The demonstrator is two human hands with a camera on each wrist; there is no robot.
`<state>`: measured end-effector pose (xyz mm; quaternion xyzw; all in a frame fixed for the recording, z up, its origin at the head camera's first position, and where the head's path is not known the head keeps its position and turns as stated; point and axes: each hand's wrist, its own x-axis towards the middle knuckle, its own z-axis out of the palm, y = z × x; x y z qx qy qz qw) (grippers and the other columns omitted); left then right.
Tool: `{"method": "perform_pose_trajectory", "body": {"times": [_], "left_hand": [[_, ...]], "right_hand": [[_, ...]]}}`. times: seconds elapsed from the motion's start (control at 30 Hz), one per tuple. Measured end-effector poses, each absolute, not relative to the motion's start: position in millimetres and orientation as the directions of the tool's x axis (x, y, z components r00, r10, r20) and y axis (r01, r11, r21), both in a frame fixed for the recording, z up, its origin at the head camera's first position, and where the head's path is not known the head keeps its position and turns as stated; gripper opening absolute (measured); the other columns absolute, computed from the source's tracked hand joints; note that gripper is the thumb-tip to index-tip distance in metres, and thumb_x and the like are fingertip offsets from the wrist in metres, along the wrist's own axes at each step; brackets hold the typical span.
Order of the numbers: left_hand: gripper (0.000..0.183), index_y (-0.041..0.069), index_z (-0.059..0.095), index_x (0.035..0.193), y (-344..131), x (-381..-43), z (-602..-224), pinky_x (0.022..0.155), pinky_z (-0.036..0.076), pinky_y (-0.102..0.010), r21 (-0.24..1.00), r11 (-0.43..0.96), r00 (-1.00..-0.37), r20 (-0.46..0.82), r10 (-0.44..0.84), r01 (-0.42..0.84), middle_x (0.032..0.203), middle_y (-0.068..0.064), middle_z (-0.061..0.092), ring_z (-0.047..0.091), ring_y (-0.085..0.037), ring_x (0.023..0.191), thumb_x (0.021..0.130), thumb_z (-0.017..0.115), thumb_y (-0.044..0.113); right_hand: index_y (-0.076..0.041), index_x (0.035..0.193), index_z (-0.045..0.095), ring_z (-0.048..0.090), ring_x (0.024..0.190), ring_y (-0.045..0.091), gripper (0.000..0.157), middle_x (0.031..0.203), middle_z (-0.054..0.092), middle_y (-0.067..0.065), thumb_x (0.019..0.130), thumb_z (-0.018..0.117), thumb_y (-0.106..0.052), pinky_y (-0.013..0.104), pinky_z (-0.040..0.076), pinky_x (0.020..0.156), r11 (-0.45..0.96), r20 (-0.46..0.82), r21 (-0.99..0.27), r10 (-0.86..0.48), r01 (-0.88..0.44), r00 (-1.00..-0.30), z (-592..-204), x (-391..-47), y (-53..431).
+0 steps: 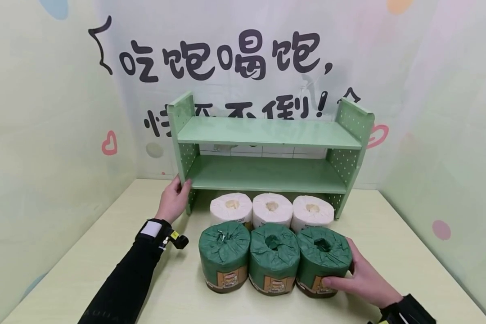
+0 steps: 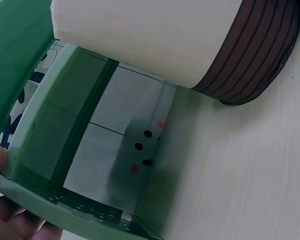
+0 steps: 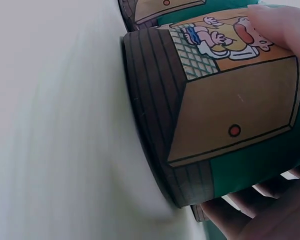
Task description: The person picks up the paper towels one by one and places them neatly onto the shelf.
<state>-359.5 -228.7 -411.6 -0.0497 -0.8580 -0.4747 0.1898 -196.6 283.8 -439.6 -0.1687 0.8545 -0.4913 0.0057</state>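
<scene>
My left hand (image 1: 174,200) grips a light green two-tier shelf (image 1: 267,173) at its left side panel. In the left wrist view the thumb lies on the board's edge, with the curled fingers (image 2: 25,225) outside the panel. My right hand (image 1: 366,279) holds the rightmost green-wrapped toilet roll (image 1: 324,252), thumb on the front label and fingers round its far right side. Whether that roll is slightly off the table cannot be told. Beside it stand a middle green roll (image 1: 274,254) and a left green roll (image 1: 223,252), both upright.
Behind the green rolls, three white-wrapped toilet rolls (image 1: 272,209) stand in a row at the shelf's lower front. Everything stands on a pale wooden table (image 1: 389,234). A printed backdrop (image 1: 243,27) closes off the back, and pale walls flank both sides.
</scene>
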Motion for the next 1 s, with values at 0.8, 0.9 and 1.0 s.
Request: {"method": "perform_pose_trajectory", "body": {"times": [0.8, 0.9, 1.0], "left_hand": [[0.051, 0.016, 0.056, 0.157, -228.4, -356.9, -411.9, 0.066, 0.048, -0.033, 0.798, 0.539, -0.922, 0.375, -0.094, 0.27, 0.096, -0.014, 0.06, 0.054, -0.024, 0.08, 0.118, 0.043, 0.047], [0.052, 0.016, 0.055, 0.157, -229.3, -358.7, -413.0, 0.066, 0.048, -0.032, 0.796, 0.54, -0.921, 0.379, -0.092, 0.273, 0.095, -0.013, 0.06, 0.054, -0.023, 0.079, 0.118, 0.043, 0.047], [0.052, 0.015, 0.055, 0.158, -230.3, -359.6, -413.9, 0.065, 0.048, -0.032, 0.793, 0.543, -0.92, 0.381, -0.09, 0.275, 0.094, -0.011, 0.059, 0.054, -0.022, 0.078, 0.118, 0.042, 0.048]], "right_hand": [[-0.011, 0.166, 0.036, 0.046, 0.133, -0.015, 0.099, 0.157, 0.055, 0.013, 0.086, 0.093, -0.013, 0.027, 0.049, 0.106, 0.516, 0.25, -0.777, -0.275, -0.362, -0.928, -435.5, -194.0, 289.5], [-0.013, 0.166, 0.036, 0.047, 0.133, -0.014, 0.098, 0.157, 0.054, 0.01, 0.086, 0.093, -0.011, 0.026, 0.049, 0.105, 0.508, 0.262, -0.777, -0.275, -0.372, -0.925, -434.6, -193.2, 290.7], [-0.014, 0.166, 0.037, 0.048, 0.134, -0.013, 0.097, 0.155, 0.055, 0.0, 0.086, 0.092, -0.009, 0.026, 0.049, 0.104, 0.49, 0.281, -0.78, -0.281, -0.389, -0.918, -433.5, -192.5, 292.1]]}}
